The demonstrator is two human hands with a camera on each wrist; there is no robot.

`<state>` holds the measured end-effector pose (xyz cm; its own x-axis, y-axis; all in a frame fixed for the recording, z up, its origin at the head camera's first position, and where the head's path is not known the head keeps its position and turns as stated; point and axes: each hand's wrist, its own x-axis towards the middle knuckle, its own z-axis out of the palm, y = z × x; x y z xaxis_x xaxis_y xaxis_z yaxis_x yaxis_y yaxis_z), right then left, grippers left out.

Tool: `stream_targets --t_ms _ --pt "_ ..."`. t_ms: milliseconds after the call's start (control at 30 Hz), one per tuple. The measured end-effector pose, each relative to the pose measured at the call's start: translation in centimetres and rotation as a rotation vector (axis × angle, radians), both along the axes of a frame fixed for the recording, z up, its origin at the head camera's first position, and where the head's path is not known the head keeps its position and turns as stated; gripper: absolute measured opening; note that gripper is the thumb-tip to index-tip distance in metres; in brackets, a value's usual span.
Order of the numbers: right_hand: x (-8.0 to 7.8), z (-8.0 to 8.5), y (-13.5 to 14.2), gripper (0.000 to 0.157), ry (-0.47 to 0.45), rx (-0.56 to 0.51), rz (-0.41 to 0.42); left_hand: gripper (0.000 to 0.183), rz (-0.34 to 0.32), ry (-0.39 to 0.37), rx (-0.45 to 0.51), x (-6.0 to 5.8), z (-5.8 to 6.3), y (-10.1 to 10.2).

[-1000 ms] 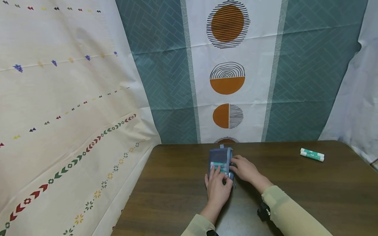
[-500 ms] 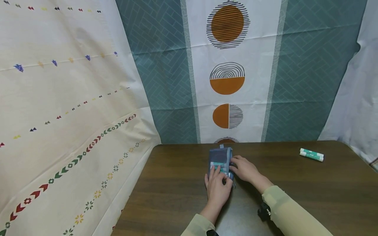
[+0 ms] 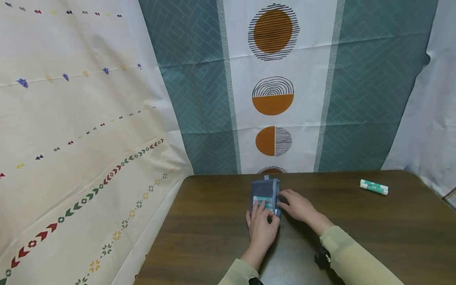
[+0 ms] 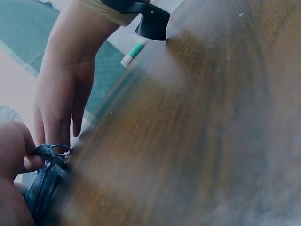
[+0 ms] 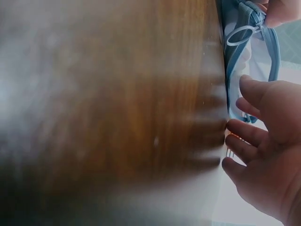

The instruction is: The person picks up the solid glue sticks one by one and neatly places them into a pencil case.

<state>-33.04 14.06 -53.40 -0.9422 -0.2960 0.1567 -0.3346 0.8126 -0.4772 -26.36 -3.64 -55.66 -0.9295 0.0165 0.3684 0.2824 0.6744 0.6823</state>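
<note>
A blue zip pouch with a see-through window lies near the far edge of the table, green-and-white sticks showing through it. My left hand lies over its near end, fingers on the window. In the right wrist view, that hand's thumb and finger pinch the pouch's corner beside the ring-shaped zipper pull. The zipper side gapes, with white showing inside. My right hand is at this side, its thumb and forefinger tips right at the opening edge and the other fingers loosely spread.
A green-and-white glue stick lies at the far right of the brown wooden table. Patterned cloths hang behind and to the left. A black wrist camera sits under the right sleeve.
My right hand and forearm have shifted slightly to the right, away from the pouch. My left hand keeps its place on the pouch, and the head view has turned a little.
</note>
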Motion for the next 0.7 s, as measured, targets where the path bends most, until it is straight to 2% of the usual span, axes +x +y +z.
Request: stream_targets --t_ms 233,700 --pt "0.4 0.1 0.9 0.047 0.009 -0.032 -0.020 0.018 0.006 -0.007 0.001 0.0 0.0 0.0" --pt "1.3 1.7 3.1 0.049 0.019 -0.053 -0.018 0.019 0.008 0.003 0.007 0.1 0.0 0.0"
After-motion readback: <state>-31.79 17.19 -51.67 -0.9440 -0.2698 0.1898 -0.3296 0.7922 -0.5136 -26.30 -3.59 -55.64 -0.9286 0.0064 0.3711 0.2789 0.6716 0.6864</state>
